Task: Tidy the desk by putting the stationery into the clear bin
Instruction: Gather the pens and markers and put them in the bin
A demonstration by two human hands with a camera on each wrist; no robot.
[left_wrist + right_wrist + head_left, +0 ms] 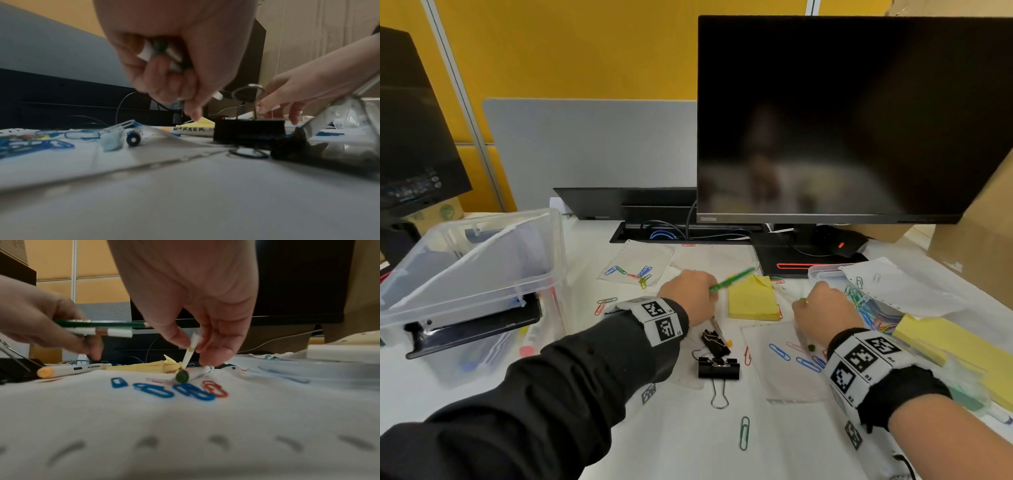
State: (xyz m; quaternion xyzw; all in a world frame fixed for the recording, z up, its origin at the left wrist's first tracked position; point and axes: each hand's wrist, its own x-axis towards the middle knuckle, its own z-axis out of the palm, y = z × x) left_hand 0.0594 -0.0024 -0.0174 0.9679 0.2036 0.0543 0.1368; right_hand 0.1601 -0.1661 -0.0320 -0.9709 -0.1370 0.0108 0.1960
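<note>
The clear bin (469, 274) stands at the left of the desk with its lid tilted inside it. My left hand (688, 294) hovers mid-desk and grips a green pencil (732, 279) together with a white marker (98, 332); both show in its fist (162, 53). To the right, my right hand (815, 305) pinches a white marker with a pale green end (190, 352), tipped upright on the paper. A dark-green-capped marker (185, 375) lies just below its fingers. An orange-capped marker (68, 369) lies beside the yellow sticky notes (753, 298).
Two black binder clips (717, 366) lie in front of my left hand. Coloured paper clips (779, 353) are scattered on loose sheets. A small clear box (825, 272), yellow pads (945, 346) and a cardboard box sit at the right; the monitor (852, 120) stands behind.
</note>
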